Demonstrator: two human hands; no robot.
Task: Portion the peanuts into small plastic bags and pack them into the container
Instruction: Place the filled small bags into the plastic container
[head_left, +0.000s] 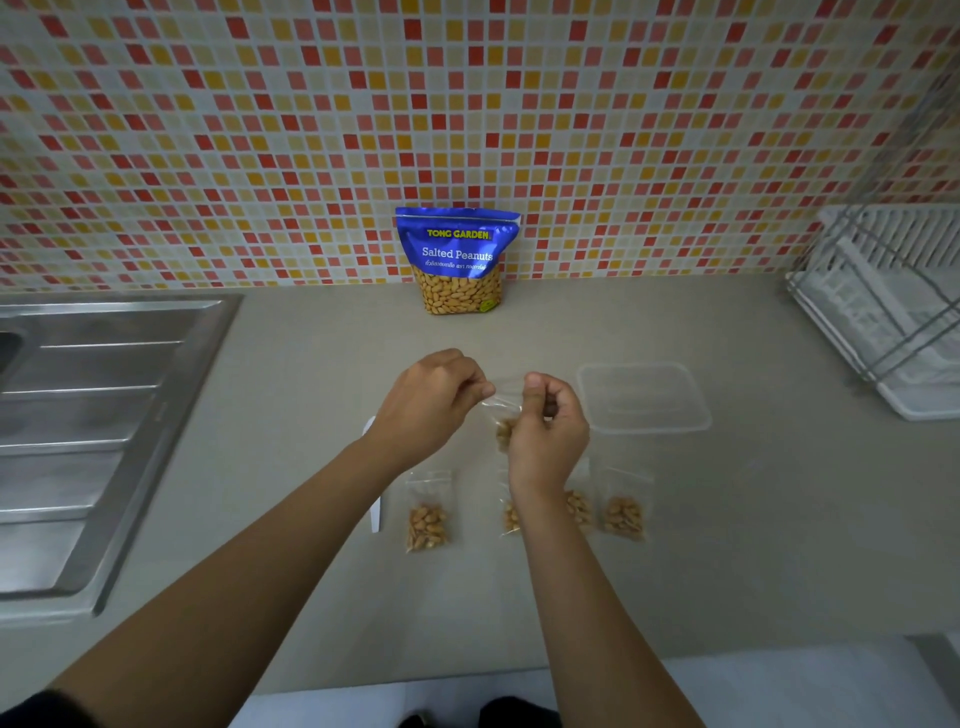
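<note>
Mosaic tiles behind, grey tabletop (291, 467) below: left hand (431, 402) and right hand (545, 436) each hold a pinching grip on the small bag (503, 415), four filled bags (427, 519) waiting, container (644, 397) seemingly empty, packing still ahead.

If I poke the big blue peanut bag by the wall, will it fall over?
Probably, if poked high. The blue foil Salted Peanuts pouch stands upright and tall on a narrow base. The tiled wall right behind it should stop a backward fall. Its full-looking bottom may steady it against gentle pokes.
</note>
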